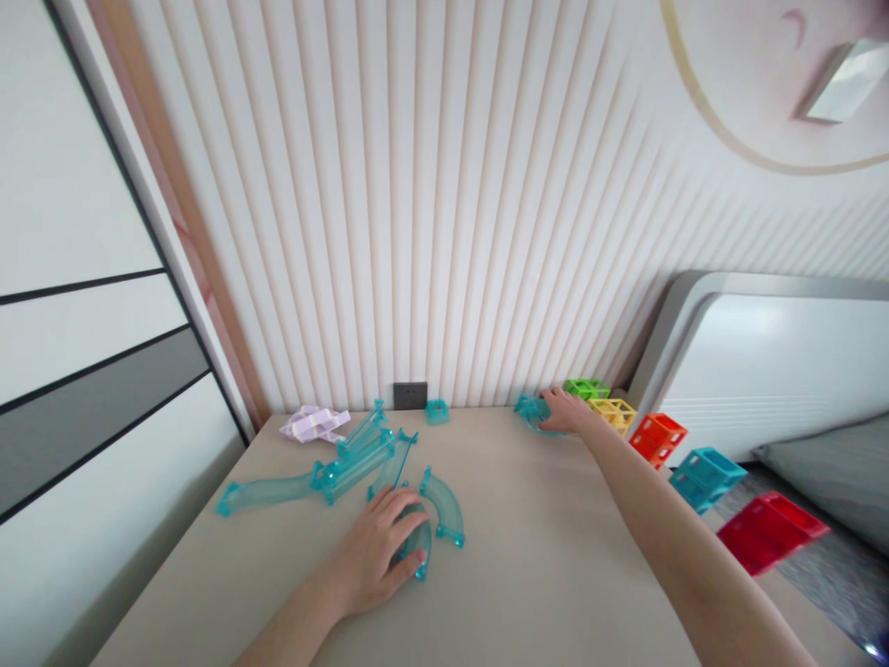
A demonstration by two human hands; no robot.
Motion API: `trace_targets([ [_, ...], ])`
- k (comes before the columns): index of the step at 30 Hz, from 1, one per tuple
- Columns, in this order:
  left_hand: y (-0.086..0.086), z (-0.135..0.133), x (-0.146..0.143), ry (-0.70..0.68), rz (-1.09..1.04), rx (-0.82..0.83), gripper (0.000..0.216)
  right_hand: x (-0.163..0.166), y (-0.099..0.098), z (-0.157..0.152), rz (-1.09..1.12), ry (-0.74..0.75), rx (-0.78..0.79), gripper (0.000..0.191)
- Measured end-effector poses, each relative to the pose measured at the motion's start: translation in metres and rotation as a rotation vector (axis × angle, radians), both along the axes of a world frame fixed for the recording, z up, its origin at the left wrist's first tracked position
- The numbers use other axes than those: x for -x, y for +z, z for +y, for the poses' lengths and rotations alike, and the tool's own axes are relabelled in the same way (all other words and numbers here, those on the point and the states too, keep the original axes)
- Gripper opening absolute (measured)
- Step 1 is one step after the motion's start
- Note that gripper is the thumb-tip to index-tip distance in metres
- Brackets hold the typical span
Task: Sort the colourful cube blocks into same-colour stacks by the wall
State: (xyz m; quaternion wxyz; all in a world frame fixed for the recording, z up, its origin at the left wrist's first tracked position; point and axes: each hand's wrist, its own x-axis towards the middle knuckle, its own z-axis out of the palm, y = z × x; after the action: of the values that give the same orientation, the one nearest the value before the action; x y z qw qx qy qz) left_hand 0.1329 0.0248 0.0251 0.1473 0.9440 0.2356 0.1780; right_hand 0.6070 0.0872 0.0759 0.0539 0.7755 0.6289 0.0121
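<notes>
My left hand (381, 551) is on the front middle of the table, its fingers curled round a curved translucent teal track piece (419, 542) that it partly covers. Just right of it lies a second curved track piece (444, 508). Several straight teal track pieces (361, 463) overlap to the left, one longer piece (270, 491) reaching toward the table's left edge. Far back, near the wall, my right hand (566, 410) grips a rounded teal track piece (532, 409); its fingertips are partly hidden.
Light purple pieces (316, 423) and a small teal block (437, 412) lie along the back. Green (587, 388), yellow (615, 414), red (657, 439), blue (707, 477) and dark red (770, 531) open blocks line the right edge. A ribbed wall (444, 204) stands behind.
</notes>
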Motion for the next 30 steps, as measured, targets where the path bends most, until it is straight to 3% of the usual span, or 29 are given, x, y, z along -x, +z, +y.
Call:
trace_targets([
  [12, -0.002, 0.000, 0.000, 0.012, 0.016, -0.008, 0.039, 0.012, 0.000, 0.004, 0.175, -0.009, 0.081, 0.076],
  [16, -0.001, -0.001, 0.000, 0.010, 0.012, -0.005, 0.039, 0.017, -0.003, 0.006, 0.218, -0.008, 0.113, 0.044],
  [19, -0.002, 0.000, 0.000, 0.005, 0.005, -0.004, 0.039, 0.024, -0.007, 0.005, 0.241, -0.013, 0.122, 0.034],
  [24, 0.001, -0.002, -0.001, 0.007, 0.034, 0.023, 0.040, 0.038, -0.013, 0.003, 0.309, -0.026, 0.113, 0.038],
  [28, 0.002, -0.004, 0.000, 0.017, 0.048, 0.023, 0.041, 0.048, -0.016, 0.003, 0.362, -0.042, 0.076, 0.065],
  [30, 0.002, -0.004, 0.000, 0.020, 0.041, 0.012, 0.041, 0.052, -0.017, 0.002, 0.376, -0.043, 0.056, 0.069],
])
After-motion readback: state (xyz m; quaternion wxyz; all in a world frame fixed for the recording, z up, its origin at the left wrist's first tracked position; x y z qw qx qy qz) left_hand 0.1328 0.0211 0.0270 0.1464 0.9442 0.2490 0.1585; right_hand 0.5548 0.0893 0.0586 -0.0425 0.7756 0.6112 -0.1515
